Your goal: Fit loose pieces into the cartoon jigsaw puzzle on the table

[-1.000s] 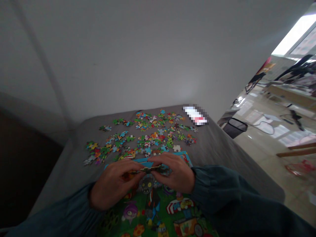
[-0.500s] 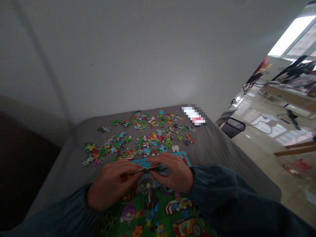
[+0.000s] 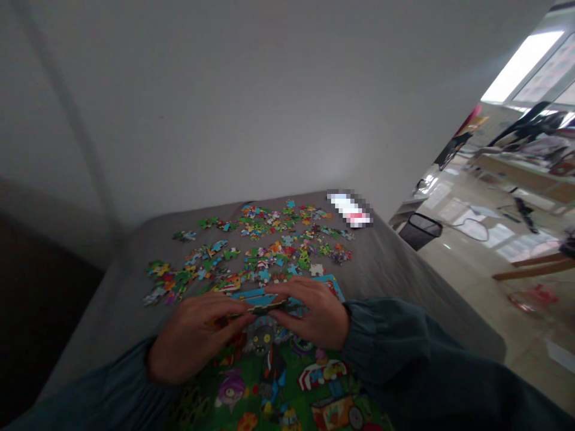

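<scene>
Little has moved since the earlier frames: both hands hold the same pose over the puzzle, and only the view has drifted slightly, so the scene sits a touch further left.

Going by size, the grey table (image 3: 395,269) carries everything. On its near edge lies the puzzle (image 3: 287,383), a flat picture in bright green with cartoon figures and a blue strip along its far border. Beyond it, a wide scatter of loose pieces (image 3: 265,251) covers the middle of the table. At the far right corner sits a small white-and-red item (image 3: 349,209), blurred out, so nothing on it can be read. No brand or writing is legible anywhere.

The left hand (image 3: 195,335) and right hand (image 3: 314,314) meet fingertip to fingertip, both pinched on a piece (image 3: 265,307), a thin dark sliver seen edge-on, held just above the far part of the puzzle.

That piece is probably light, stiff card, thin enough to bend or crease if squeezed across its face. Its surface may be smooth, so a pinch at the opposite edges, as both hands have it, looks safest; the tabs seem the weak spots.
</scene>
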`<move>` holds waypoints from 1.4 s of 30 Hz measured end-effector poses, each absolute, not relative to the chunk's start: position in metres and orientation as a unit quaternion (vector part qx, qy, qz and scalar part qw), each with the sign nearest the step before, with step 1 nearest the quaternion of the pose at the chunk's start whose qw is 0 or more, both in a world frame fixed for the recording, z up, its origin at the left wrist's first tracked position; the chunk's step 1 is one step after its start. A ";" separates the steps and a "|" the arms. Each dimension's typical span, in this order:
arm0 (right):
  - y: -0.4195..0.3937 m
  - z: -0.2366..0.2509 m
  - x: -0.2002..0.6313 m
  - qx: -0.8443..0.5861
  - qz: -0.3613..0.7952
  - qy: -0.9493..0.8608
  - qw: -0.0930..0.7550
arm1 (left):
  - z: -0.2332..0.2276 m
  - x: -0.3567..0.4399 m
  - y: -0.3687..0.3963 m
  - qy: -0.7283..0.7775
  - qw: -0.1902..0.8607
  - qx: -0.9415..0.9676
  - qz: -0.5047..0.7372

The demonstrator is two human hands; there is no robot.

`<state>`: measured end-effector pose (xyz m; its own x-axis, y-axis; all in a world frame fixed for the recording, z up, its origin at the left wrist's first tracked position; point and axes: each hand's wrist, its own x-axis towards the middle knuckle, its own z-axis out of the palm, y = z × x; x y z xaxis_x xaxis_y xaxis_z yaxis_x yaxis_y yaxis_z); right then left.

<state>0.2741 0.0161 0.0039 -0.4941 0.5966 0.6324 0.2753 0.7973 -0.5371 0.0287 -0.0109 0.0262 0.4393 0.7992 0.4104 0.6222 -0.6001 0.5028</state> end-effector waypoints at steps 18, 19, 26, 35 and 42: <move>0.019 0.013 0.273 -0.211 0.167 -0.847 0.460 | 0.025 0.029 -0.009 0.419 0.117 0.837 0.333; 0.019 0.013 0.273 -0.209 0.164 -0.847 0.460 | 0.025 0.029 -0.009 0.418 0.121 0.838 0.328; 0.019 0.016 0.274 -0.209 0.149 -0.849 0.463 | 0.026 0.031 -0.011 0.415 0.136 0.840 0.322; 0.018 0.018 0.278 -0.219 0.164 -0.858 0.435 | 0.025 0.023 -0.010 0.444 0.204 0.827 0.277; 0.014 0.023 0.282 -0.207 0.163 -0.858 0.442 | 0.024 0.012 -0.002 0.536 0.287 0.712 0.351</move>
